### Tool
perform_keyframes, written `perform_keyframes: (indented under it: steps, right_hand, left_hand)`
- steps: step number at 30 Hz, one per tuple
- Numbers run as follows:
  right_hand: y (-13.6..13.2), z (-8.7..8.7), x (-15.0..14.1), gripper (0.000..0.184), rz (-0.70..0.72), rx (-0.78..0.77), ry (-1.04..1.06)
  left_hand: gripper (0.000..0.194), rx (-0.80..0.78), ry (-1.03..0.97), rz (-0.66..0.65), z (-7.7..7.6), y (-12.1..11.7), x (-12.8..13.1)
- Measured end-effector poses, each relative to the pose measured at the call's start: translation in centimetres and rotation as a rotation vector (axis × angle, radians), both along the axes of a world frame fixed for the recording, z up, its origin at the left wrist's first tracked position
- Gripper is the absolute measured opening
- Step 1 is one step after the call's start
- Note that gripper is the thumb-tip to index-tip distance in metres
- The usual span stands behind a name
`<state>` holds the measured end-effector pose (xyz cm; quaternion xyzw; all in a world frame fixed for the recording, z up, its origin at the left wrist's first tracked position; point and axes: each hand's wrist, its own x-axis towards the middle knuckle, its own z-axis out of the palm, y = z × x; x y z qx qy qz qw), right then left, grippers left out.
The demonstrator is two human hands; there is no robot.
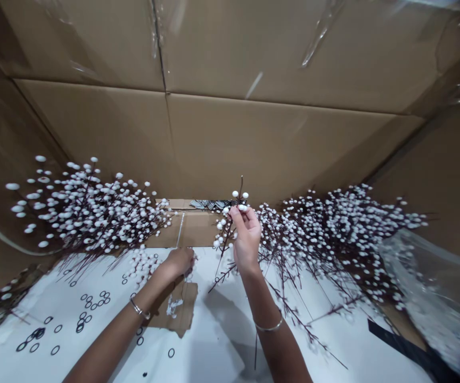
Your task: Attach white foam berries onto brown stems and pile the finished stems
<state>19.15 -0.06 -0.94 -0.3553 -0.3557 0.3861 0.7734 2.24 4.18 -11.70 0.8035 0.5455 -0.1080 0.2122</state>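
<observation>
- A berry sprig (228, 235) is held at frame centre, pinched by the right hand (248, 239).
- The left hand (180, 260) is curled; its contents cannot be told.
- The sprig is best gripped lightly.

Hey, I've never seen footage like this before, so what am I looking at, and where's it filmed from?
There's no machine here, just a person's two bare hands, in one picture from a camera on their head, looking forward and down. A white tabletop stretches out before brown cardboard panels. On it lie small black rings, with bunches of white-berried stems at left and right. Clear plastic is at the far right. The right hand pinches a berry sprig upright. The left hand is curled low by a torn cardboard piece; whether it holds anything is hidden.
</observation>
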Motion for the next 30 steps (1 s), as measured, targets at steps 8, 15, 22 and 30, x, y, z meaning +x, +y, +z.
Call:
perform_keyframes:
  steps: [8, 15, 22, 30]
  right_hand:
    - [-0.5, 0.0, -0.6, 0.016, 0.086, -0.029, -0.016]
    - [-1.0, -0.2, -2.1, 0.017, 0.286, -0.09, -0.182]
    - [-1.5, -0.4, -3.4, 0.014, 0.384, -0.102, -0.17]
    - [-1.5, -0.9, -3.4, 0.016, 0.358, -0.076, -0.17]
  left_hand:
    - [0.009, 0.096, -0.305, -0.007, 2.2, 0.7, -1.9]
    - [0.035, 0.273, -0.959, 0.129, 8.8, -0.9, -4.1]
    - [0.027, 0.214, -1.426, 0.283, 10.5, -3.3, -2.9]
    - [0.031, 0.128, -1.506, 0.386, 11.1, -3.9, -2.0]
